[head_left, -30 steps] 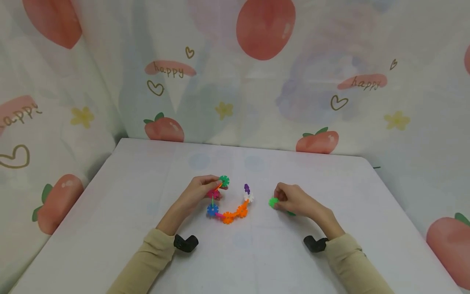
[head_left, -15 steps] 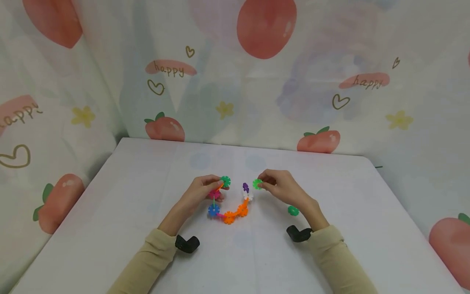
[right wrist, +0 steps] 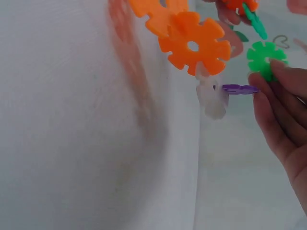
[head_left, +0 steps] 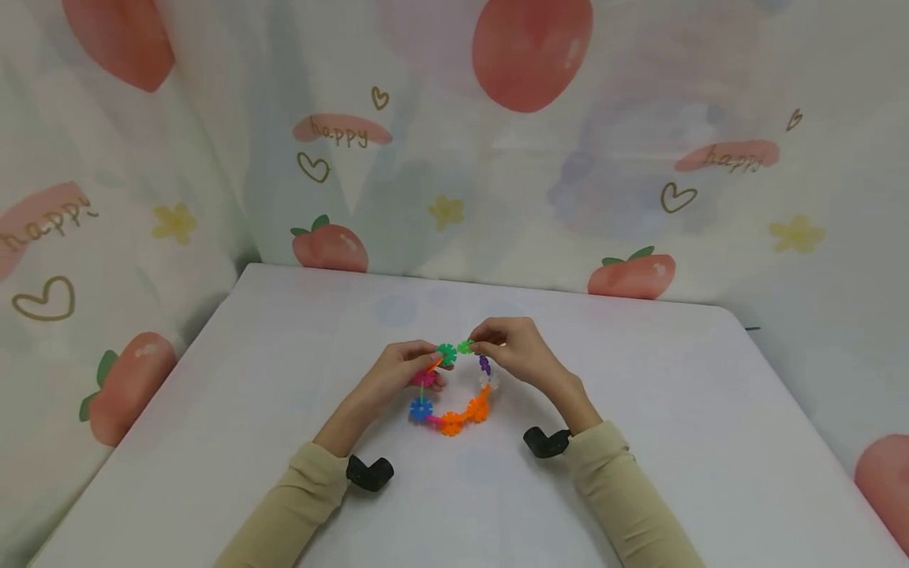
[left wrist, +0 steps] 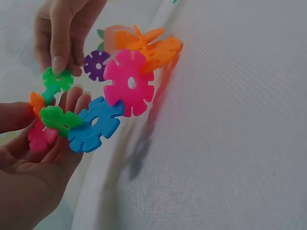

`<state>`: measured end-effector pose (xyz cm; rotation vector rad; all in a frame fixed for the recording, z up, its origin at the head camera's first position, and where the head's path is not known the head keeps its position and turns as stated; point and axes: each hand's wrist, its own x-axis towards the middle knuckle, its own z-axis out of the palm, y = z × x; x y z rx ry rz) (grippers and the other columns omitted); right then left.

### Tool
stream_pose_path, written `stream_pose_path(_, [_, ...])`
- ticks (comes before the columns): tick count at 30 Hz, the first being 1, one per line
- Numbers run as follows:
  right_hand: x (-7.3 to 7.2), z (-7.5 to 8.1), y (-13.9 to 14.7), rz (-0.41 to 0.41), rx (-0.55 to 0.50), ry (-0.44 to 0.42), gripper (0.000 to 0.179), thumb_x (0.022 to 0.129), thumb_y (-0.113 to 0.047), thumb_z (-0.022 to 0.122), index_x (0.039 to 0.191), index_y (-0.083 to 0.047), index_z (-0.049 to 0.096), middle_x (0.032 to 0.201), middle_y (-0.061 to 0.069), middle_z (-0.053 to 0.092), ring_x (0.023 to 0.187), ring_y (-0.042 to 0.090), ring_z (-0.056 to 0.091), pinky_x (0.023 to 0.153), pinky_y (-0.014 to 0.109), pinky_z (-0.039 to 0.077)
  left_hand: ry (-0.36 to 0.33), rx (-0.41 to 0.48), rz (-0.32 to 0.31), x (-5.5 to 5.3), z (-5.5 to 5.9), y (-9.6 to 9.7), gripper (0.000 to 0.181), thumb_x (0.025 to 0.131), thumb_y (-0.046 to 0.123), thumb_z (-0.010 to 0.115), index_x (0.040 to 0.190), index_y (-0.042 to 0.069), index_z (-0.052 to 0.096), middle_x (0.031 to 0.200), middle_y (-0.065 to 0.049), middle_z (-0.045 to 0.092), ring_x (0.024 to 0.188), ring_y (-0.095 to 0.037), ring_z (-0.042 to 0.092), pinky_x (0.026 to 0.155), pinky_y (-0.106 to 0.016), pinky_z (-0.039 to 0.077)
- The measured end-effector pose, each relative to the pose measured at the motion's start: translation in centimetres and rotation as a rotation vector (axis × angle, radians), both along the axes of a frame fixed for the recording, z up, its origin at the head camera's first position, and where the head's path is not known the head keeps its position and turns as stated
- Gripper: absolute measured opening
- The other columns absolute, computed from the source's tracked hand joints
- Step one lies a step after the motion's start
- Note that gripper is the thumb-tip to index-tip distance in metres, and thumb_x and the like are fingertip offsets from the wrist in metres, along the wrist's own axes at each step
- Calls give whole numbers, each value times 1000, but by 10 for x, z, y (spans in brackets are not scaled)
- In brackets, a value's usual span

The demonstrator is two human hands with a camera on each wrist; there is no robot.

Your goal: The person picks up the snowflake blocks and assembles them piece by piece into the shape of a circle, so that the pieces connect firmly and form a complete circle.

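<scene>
A curved chain of notched interlocking snowflake discs hangs from my left hand (head_left: 405,371), whose fingers and thumb pinch it near the orange and pink discs at one end. That end carries a darker green disc (head_left: 447,355). From there run a pink disc (left wrist: 41,135), a light green disc (left wrist: 60,120), a blue disc (left wrist: 96,123), another pink disc (left wrist: 120,81), orange discs (right wrist: 194,45), a white disc (right wrist: 211,98) and a purple disc (right wrist: 240,89). My right hand (head_left: 514,347) pinches a bright green disc (right wrist: 264,56), held close to the darker green one.
A white cloth-covered table (head_left: 440,505) lies below, with a printed curtain (head_left: 412,142) behind and at the sides. Black wrist cameras sit at both cuffs. A sliver of green (left wrist: 175,1) shows on the table at the top of the left wrist view.
My right hand has moved left and away from me with the bright green disc, up to the chain's darker green end. A green disc left on the table is now hidden behind the right arm.
</scene>
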<state>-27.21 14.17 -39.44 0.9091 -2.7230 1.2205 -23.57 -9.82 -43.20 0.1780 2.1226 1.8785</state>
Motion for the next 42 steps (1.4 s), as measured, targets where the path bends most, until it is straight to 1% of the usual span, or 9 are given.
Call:
stream_pose_path(4, [1,-1,-1,15,-3,21,5,93,-7,75,97,-8,78,90,3,78,86,20,76,85,39,62,28,10,-2,-1,1,2,30,106,24,57,123,1,67,115,-20,75,87,-21,75,93,-34,59])
stream_pose_path(13, [3,-9,-4,64,-44,66,2,92,-7,76,94,-7,77,89,3,77,86,21,76,80,42,63,11,51,35,2,0,3,27,106,20,57,120,0,68,116,-21,75,86,-20,77,90,-32,60])
stream_pose_path(19, [4,-22,-13,91,-107,159,8,91,0,75,88,-6,74,88,6,78,84,24,77,65,37,62,23,86,58,3,-5,2,25,105,17,57,117,-3,68,114,-24,74,80,-18,76,85,-30,61])
stream_pose_path(24, [4,-29,-17,78,-166,228,12,88,5,76,83,-6,74,85,6,78,83,24,77,62,36,60,26,74,97,2,-7,3,22,105,13,58,114,-4,69,108,-24,76,76,-17,75,80,-27,61])
stream_pose_path(29, [3,-26,-21,98,-193,323,13,88,8,75,83,-4,73,83,6,78,78,21,76,64,31,57,7,55,151,0,-2,6,20,104,11,59,115,-2,70,104,-21,77,76,-18,75,80,-23,60])
stream_pose_path(32, [2,-19,-21,122,-174,342,11,88,7,75,85,-4,74,85,6,78,78,21,76,67,31,59,1,60,171,1,4,7,21,104,10,58,116,-2,70,105,-22,77,76,-19,75,79,-22,60])
stream_pose_path(35, [4,-11,-20,127,-125,303,8,89,5,75,90,-3,74,87,7,78,81,22,77,75,36,62,9,68,136,2,7,8,23,106,11,55,120,-3,67,112,-26,74,76,-18,74,80,-23,60])
stream_pose_path(39, [11,-3,-19,102,-9,270,15,90,-1,77,104,-2,75,102,8,78,97,25,74,87,43,61,11,77,97,2,6,9,26,108,14,51,126,-2,62,118,-29,70,74,-16,72,82,-27,61])
stream_pose_path(42, [20,-3,-18,75,57,318,22,89,-5,79,111,-3,74,110,9,75,107,28,67,92,44,58,2,82,116,3,2,9,28,108,16,50,127,0,61,118,-28,69,72,-16,71,82,-29,62])
